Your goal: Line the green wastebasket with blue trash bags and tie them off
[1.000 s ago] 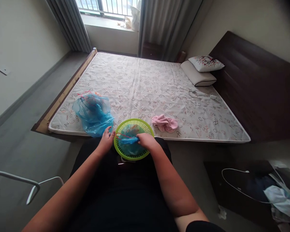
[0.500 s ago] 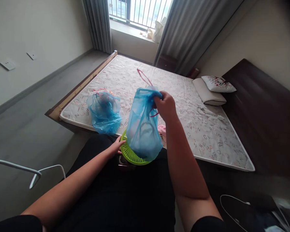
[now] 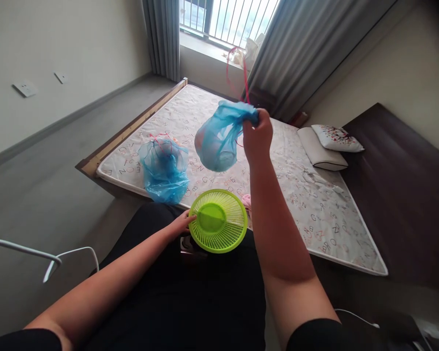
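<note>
With clamped fingers, our left hand (image 3: 182, 224) holds a round green plastic basket (image 3: 212, 220), our right hand (image 3: 258, 136) a translucent blue plastic bag (image 3: 218, 144) beyond it. On the white printed mattress (image 3: 289, 190), a second blue bag (image 3: 164, 170) lies left of the basket, a half-hidden pink cloth (image 3: 246, 201) right; grey curtains (image 3: 162, 41) hang beyond.

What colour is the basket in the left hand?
Bright lime green: the basket shows best in the current head view.

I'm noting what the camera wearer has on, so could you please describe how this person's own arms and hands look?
The left hand and right hand are ungloved, with bare wrists. The left sleeve and right sleeve are black and short, leaving the forearms uncovered.
</note>
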`<state>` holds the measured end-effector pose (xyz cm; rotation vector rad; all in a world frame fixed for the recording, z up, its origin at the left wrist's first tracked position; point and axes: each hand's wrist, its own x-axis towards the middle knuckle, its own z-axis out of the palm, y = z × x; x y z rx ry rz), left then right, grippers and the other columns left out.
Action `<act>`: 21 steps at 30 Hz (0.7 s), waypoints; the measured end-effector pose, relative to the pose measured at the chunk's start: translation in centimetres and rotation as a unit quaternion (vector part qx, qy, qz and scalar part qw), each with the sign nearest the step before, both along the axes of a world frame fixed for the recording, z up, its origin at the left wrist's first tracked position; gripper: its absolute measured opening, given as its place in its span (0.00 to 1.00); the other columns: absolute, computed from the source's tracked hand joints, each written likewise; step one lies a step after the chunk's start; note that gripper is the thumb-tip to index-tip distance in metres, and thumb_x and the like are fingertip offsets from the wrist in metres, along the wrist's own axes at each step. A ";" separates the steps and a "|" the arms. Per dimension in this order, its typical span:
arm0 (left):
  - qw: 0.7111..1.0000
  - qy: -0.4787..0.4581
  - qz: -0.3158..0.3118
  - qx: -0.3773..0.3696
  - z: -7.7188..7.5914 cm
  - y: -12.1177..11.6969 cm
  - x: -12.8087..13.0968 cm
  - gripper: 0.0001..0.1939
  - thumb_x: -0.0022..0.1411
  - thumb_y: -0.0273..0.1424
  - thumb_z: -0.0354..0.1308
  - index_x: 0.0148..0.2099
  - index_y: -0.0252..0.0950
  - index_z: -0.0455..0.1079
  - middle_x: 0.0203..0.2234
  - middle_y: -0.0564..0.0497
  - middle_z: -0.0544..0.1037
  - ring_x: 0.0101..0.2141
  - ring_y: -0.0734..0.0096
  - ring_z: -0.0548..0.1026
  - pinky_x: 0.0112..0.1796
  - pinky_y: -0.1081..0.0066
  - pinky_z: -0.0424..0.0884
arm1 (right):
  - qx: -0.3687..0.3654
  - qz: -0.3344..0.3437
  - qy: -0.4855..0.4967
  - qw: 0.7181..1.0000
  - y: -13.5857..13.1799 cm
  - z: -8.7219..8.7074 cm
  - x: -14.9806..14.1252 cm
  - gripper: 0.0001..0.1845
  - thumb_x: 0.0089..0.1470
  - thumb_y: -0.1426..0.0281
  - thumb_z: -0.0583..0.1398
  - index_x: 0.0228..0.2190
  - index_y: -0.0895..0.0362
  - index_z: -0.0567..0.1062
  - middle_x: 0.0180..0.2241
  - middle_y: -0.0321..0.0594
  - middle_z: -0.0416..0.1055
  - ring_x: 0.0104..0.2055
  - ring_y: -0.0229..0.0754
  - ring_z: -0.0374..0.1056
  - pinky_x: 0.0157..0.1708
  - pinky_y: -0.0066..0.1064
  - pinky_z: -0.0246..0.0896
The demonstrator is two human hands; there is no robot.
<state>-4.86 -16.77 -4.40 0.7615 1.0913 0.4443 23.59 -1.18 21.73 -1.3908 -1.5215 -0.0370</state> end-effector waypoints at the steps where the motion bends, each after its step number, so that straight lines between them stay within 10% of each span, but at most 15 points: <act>1: 1.000 0.000 0.004 0.000 0.2 0.0 0.0 0.40 0.55 0.46 0.75 0.64 0.37 0.67 0.51 0.38 0.82 0.44 0.51 0.84 0.37 0.64 0.80 | -0.020 0.003 -0.012 1.000 -0.4 -1.2 -0.4 0.15 0.66 0.65 0.56 0.50 0.56 0.73 0.46 0.43 0.75 0.52 0.47 0.72 0.56 0.47 0.68; 8: 1.000 0.003 0.001 -0.008 1.8 0.4 0.6 0.35 0.61 0.46 0.70 0.65 0.39 0.65 0.53 0.38 0.81 0.41 0.55 0.85 0.37 0.63 0.81 | -0.186 0.098 -0.092 0.973 -9.5 -12.7 -2.6 0.35 0.57 0.71 0.63 0.65 0.57 0.67 0.63 0.53 0.71 0.66 0.53 0.67 0.66 0.49 0.64; 13: 1.000 0.006 -0.003 0.002 2.4 1.6 1.8 0.31 0.63 0.47 0.66 0.63 0.40 0.65 0.57 0.37 0.78 0.37 0.58 0.85 0.37 0.60 0.83 | -0.156 -0.146 -0.048 0.976 -18.9 -18.4 0.0 0.31 0.63 0.68 0.55 0.66 0.56 0.65 0.65 0.54 0.67 0.73 0.56 0.56 0.72 0.59 0.51; 21: 0.999 -0.004 -0.004 0.044 3.4 4.0 7.3 0.30 0.65 0.45 0.63 0.64 0.40 0.65 0.58 0.37 0.77 0.43 0.54 0.83 0.36 0.58 0.83 | -0.172 -0.162 0.333 0.913 -23.9 -23.4 2.6 0.39 0.60 0.60 0.59 0.68 0.56 0.58 0.66 0.55 0.65 0.67 0.52 0.64 0.67 0.53 0.60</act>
